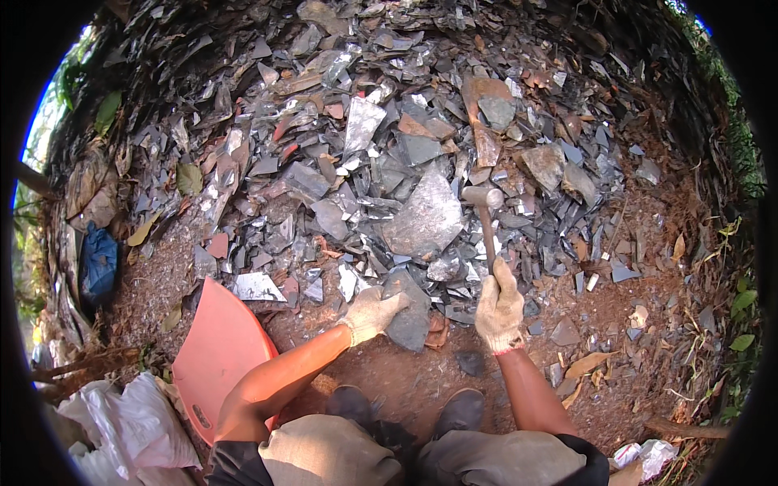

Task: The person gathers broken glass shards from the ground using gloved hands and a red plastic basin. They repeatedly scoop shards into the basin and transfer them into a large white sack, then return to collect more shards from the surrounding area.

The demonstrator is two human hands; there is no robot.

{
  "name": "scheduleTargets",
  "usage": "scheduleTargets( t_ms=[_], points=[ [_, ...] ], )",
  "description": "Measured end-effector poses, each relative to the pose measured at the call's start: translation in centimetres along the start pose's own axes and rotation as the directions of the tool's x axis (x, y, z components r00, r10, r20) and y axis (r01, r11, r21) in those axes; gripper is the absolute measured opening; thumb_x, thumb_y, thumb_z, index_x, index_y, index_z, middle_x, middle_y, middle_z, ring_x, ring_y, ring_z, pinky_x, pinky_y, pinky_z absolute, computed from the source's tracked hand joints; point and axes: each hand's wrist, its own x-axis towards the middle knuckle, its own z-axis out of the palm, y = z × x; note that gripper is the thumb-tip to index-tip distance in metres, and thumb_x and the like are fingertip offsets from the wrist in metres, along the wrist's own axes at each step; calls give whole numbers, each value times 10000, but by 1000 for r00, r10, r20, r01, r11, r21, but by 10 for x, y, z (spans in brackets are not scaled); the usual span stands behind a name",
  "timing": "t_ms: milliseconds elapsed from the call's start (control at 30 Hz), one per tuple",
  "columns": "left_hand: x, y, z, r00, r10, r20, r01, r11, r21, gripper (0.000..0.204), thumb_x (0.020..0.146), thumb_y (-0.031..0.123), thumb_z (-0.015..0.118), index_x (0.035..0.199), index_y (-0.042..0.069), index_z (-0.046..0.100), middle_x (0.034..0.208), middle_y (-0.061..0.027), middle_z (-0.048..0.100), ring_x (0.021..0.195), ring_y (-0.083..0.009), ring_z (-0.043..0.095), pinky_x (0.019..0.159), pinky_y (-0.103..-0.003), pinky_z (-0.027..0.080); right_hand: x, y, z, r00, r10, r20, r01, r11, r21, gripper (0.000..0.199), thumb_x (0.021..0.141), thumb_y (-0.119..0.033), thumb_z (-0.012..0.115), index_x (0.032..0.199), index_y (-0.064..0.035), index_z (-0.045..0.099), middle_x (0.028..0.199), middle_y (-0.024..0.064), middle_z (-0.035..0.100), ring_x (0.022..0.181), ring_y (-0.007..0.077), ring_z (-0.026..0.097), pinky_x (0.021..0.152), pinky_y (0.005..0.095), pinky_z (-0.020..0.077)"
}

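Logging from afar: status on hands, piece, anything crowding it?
Left hand holding dark slab by its left side. Right hand gripping hammer, head away from slab. Loose shards crowd slab's far side.

Gloved left fingers hold a grey slab, right fingers a hammer, near piled shards.

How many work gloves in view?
2: one on the left hand, touching a grey slab; one on the right hand, gripping the hammer. More could be hidden.
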Motion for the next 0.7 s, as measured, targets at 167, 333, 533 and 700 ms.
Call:
scheduleTargets(
  t_ms=[167,333,533,700],
  points=[
    [-28,49,-14,993,-4,-122,30,976,217,514,971,412,674,1165,-64,670,956,-72,714,830,-152,667,742,-332,552,36,-11,4,887,152,436,-1,945,-328,298,1014,-143,604,1304,-108,663,1203,208,717,1077,412,701,925,459,566],
    [0,23,-45,926,174,-334,-210,975,-75,567,996,472,601,1070,-85,671,899,-101,689,815,-172,621,741,-361,511,11,-20,11,981,82,179,-62,992,-114,331,1016,-188,614,1346,-177,629,1209,207,718,1064,414,705,917,466,564],
    [29,39,-48,861,131,-491,-261,943,-207,516,1005,453,606,1006,-60,659,858,-56,627,783,-141,547,708,-344,471,43,-7,29,961,245,126,-209,946,-247,329,1026,-197,584,1348,-134,605,1151,237,715,1032,455,694,871,506,556],
    [30,39,-37,892,87,-444,-257,905,-339,497,990,439,630,1048,-54,650,880,-53,629,773,-139,554,695,-337,481,56,3,25,919,311,242,-260,940,-219,358,1029,-251,551,1340,-80,603,1202,250,698,1139,449,658,979,477,524]
  ],
)
